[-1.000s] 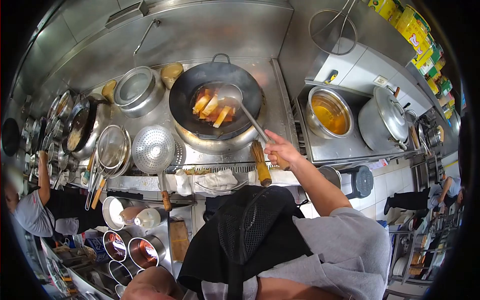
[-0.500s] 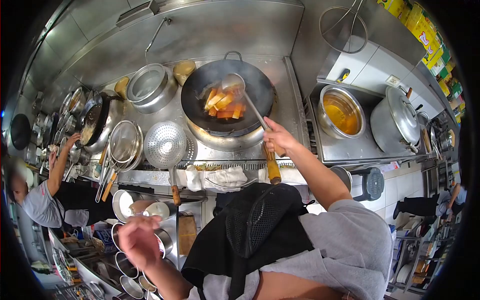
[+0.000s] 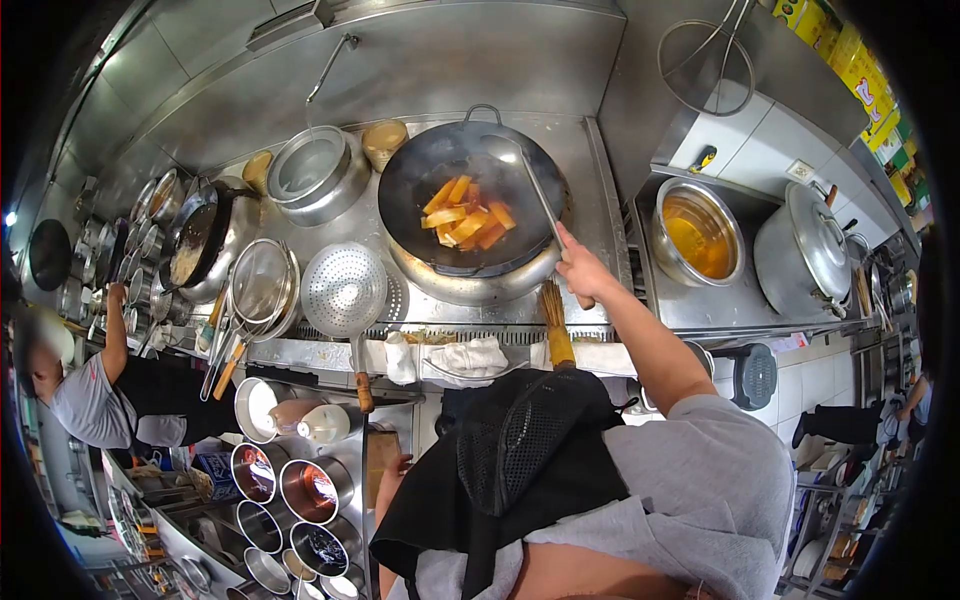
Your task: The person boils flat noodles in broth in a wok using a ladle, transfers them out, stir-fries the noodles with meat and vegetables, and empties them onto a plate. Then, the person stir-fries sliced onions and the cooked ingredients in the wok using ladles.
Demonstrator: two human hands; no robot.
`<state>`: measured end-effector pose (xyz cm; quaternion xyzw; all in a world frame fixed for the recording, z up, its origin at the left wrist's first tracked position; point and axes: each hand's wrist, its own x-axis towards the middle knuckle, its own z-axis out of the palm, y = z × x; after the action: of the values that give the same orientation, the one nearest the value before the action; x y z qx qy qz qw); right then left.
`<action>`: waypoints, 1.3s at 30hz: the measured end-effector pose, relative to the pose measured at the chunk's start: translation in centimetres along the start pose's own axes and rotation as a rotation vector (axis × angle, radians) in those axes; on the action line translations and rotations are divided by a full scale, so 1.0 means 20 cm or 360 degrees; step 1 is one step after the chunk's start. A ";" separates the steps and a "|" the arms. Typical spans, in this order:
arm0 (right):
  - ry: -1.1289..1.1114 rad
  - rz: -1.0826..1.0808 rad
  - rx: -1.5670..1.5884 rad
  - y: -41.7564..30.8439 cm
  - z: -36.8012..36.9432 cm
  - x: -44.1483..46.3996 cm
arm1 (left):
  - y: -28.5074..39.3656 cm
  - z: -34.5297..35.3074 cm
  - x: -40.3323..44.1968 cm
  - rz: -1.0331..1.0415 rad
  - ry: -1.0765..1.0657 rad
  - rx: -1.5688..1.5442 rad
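My right hand (image 3: 584, 268) is closed around the handle of a long metal ladle (image 3: 537, 185). The ladle's bowl rests in the far right part of a black wok (image 3: 415, 190) on the burner. Orange-yellow, thick-cut pieces of food (image 3: 455, 215) lie in the middle of the wok, below the ladle bowl and apart from it. Low beside my body is my left hand (image 3: 393, 478), near a brown board-like surface (image 3: 377, 462). Most of its fingers are hidden, so its grip does not show.
A bamboo brush (image 3: 558, 335) and white cloths (image 3: 468, 358) lie along the stove's front edge. A perforated skimmer (image 3: 343, 290) is left of the wok. To the right stand a bowl of yellow liquid (image 3: 697, 240) and a lidded pot (image 3: 800, 245). A co-worker (image 3: 95, 395) stands at left.
The ladle bowl has moved away from the food toward the wok's far right side. The food has shifted and spread. My left hand has swung from over the seasoning pots back to my side.
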<state>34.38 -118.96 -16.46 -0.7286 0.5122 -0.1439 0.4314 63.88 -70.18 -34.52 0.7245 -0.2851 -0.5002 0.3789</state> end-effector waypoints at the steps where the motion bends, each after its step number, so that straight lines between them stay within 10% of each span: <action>1: -0.0074 0.0019 0.0189 0.03 0.02 0.02 | 0.18 0.04 -0.08 -0.0182 0.0053 0.0093; 6: -0.0547 0.0355 0.1320 0.02 0.10 -0.07 | -0.39 0.00 -0.01 -0.0417 0.0087 -0.0105; 8: -0.0904 0.0499 0.2527 0.09 0.11 -0.08 | -0.68 -0.01 0.03 -0.0142 0.0343 0.0046; 13: -0.1006 0.0501 0.2661 0.08 0.10 -0.14 | -0.56 0.00 -0.08 -0.0404 0.0495 0.0167; 19: -0.0792 0.0369 0.1909 0.04 0.07 -0.22 | -0.52 0.01 -0.03 -0.0500 0.0446 0.0222; 25: 0.0118 -0.0678 -0.0353 0.20 0.02 -0.24 | -0.41 0.03 0.06 -0.0480 0.0306 0.0239; 34: -0.0655 0.0294 0.0380 -0.22 -0.32 -0.64 | -0.27 0.04 0.19 -0.0453 0.0349 0.0261; 39: -0.0783 0.0207 -0.0257 -0.22 -0.33 -0.70 | -0.51 0.01 0.35 -0.0372 0.0230 0.0244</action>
<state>26.72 -109.46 -5.96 -0.7393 0.4474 0.1068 0.4918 66.39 -70.22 -46.62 0.8136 -0.2082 -0.4642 0.2813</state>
